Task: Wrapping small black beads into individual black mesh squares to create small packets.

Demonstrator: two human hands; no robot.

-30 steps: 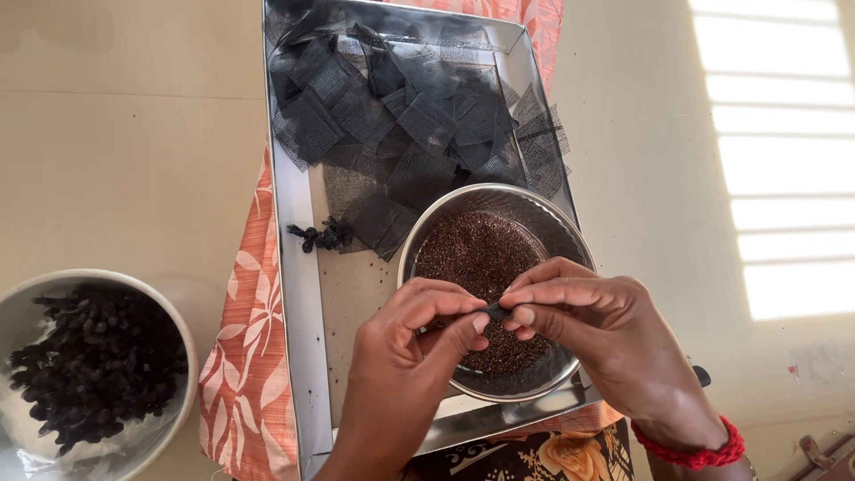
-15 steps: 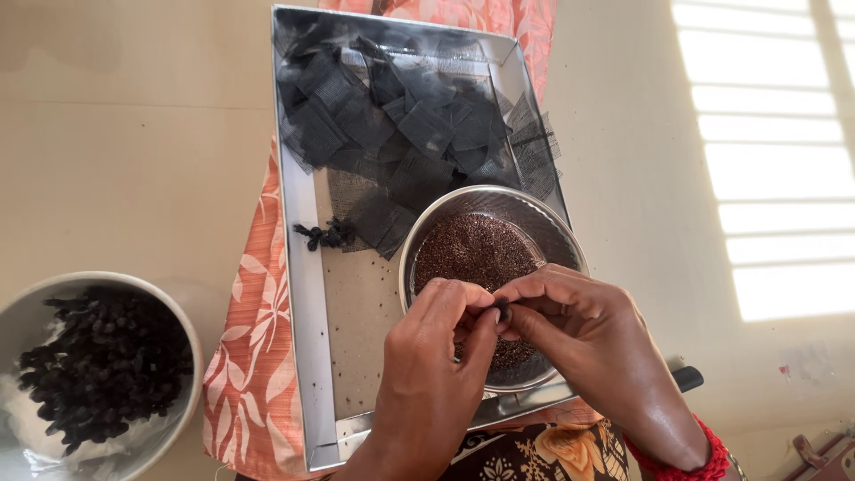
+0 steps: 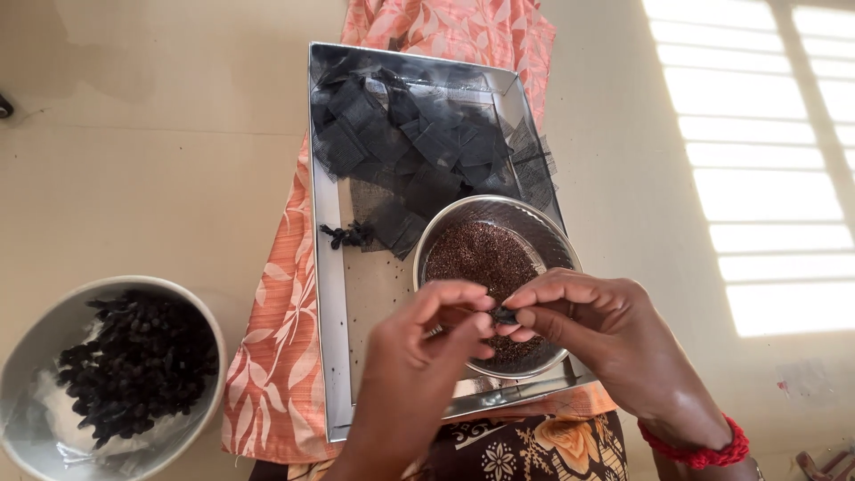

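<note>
Where the fingertips meet, low in the frame's middle: a small black bundle (image 3: 504, 314), pinched from both sides. Left hand (image 3: 426, 347) narrowed on it with thumb and forefinger; right hand (image 3: 598, 328) likewise, red bangle (image 3: 696, 447) at the wrist. Just beneath, a steel bowl (image 3: 552, 239) of brown seeds (image 3: 481, 254). Around that, a metal tray (image 3: 328, 294) on orange cloth (image 3: 276, 374), black mesh squares (image 3: 419, 147) heaped at its upper end. Lower left, a grey bowl (image 3: 36, 338) of black bundles (image 3: 138, 361).

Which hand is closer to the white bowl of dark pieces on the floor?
Left. The left hand is the nearer one, though well clear of the white bowl. The right hand is farther off, over the steel bowl of seeds.
</note>
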